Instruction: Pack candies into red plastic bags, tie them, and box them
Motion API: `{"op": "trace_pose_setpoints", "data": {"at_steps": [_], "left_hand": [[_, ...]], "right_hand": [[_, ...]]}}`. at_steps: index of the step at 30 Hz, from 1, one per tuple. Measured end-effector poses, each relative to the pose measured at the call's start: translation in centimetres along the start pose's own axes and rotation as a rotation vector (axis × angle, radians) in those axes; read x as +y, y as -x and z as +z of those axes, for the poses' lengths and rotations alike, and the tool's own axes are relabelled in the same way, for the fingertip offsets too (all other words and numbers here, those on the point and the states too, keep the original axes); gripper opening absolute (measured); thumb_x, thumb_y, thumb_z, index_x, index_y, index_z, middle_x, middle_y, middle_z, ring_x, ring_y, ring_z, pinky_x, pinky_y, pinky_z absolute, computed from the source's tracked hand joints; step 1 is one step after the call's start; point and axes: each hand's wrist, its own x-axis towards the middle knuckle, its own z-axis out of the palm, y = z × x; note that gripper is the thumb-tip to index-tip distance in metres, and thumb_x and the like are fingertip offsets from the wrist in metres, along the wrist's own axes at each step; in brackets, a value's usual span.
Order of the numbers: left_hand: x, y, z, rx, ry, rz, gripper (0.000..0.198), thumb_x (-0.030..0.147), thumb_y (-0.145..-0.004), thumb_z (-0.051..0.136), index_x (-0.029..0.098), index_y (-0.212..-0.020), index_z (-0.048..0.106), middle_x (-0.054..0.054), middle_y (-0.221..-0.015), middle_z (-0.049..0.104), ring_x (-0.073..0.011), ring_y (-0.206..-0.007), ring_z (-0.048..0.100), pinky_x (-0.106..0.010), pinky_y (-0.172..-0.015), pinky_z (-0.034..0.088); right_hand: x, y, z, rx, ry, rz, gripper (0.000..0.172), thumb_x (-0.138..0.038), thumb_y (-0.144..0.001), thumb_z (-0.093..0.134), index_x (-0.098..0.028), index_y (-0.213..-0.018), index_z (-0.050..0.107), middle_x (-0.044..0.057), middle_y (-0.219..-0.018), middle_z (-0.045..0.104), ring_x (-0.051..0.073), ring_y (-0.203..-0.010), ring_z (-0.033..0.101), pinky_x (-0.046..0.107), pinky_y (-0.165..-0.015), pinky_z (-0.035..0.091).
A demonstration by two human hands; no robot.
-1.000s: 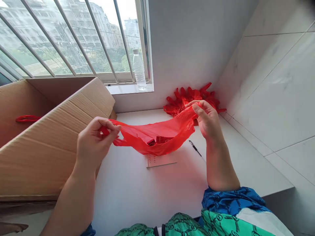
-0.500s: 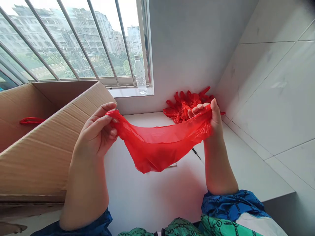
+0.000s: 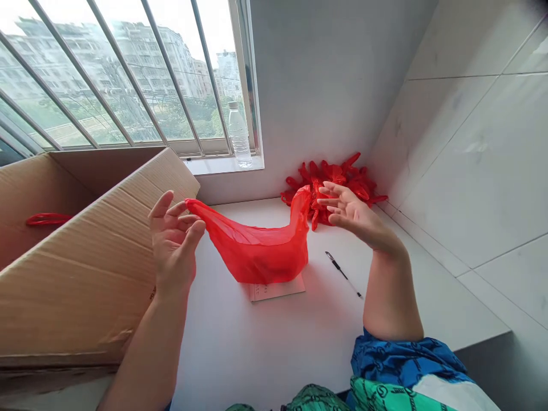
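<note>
A thin red plastic bag (image 3: 269, 254) hangs in the air over the white tabletop, its top edge sagging in the middle. Its left handle end is pinched in the fingers of my left hand (image 3: 173, 245). The right handle stands upright, just short of my right hand (image 3: 351, 214), whose fingers are spread with nothing in them. Beneath the bag lies a small booklet (image 3: 278, 289) with printed characters, partly covered from view. A black-and-clear pen (image 3: 342, 274) rests on the table to the right of the bag.
Crumpled red bags (image 3: 338, 171) are heaped at the back corner by the wall. A large open cardboard box (image 3: 85, 262) takes up the left, with a red strip (image 3: 48, 218) inside. On the windowsill stands a clear water bottle (image 3: 238, 137). Tiled wall borders the right.
My right hand has let go of the bag's right handle and opened. The bag has shifted left and down a little; my left hand still holds its end. More of the booklet and pen shows.
</note>
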Motion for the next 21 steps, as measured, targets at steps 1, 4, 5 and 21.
{"op": "trace_pose_setpoints", "data": {"at_steps": [1, 4, 5, 21], "left_hand": [[-1.1, 0.4, -0.6, 0.015, -0.007, -0.009, 0.073, 0.031, -0.077, 0.083, 0.037, -0.140, 0.047, -0.002, -0.133, 0.056, -0.0076, -0.089, 0.061, -0.023, -0.085, 0.054], [-3.9, 2.0, -1.5, -0.003, -0.095, -0.086, 0.090, 0.052, -0.075, 0.080, 0.041, -0.149, 0.030, -0.006, -0.152, 0.039, -0.0159, -0.124, 0.053, -0.029, -0.102, 0.047], [-4.5, 2.5, -1.5, -0.046, -0.135, -0.127, 0.098, 0.060, -0.073, 0.078, 0.041, -0.152, 0.023, -0.007, -0.156, 0.033, -0.0203, -0.135, 0.045, -0.033, -0.108, 0.043], [-3.0, 2.6, 2.7, -0.687, -0.256, -0.288, 0.052, 0.052, -0.092, 0.060, 0.024, -0.137, 0.056, -0.013, -0.130, 0.062, -0.0279, -0.120, 0.059, -0.039, -0.101, 0.048]], "right_hand": [[0.0, 0.4, -0.3, -0.086, 0.063, 0.054, 0.085, -0.058, -0.084, 0.071, -0.036, -0.155, 0.029, 0.009, -0.159, 0.036, 0.030, -0.141, 0.044, 0.051, -0.111, 0.044], [0.3, 0.6, -0.1, -0.242, 0.208, 0.156, 0.097, -0.054, -0.082, 0.075, -0.038, -0.159, 0.018, 0.008, -0.165, 0.023, 0.034, -0.146, 0.035, 0.054, -0.112, 0.042], [0.5, 0.4, 0.3, -0.271, 0.241, 0.158, 0.099, -0.053, -0.081, 0.076, -0.038, -0.159, 0.017, 0.008, -0.166, 0.020, 0.034, -0.148, 0.032, 0.055, -0.114, 0.040], [-1.8, 0.4, 7.8, -0.440, 0.114, -0.134, 0.044, -0.048, -0.093, 0.062, -0.032, -0.133, 0.058, 0.007, -0.148, 0.050, 0.027, -0.133, 0.050, 0.044, -0.108, 0.045]]}}
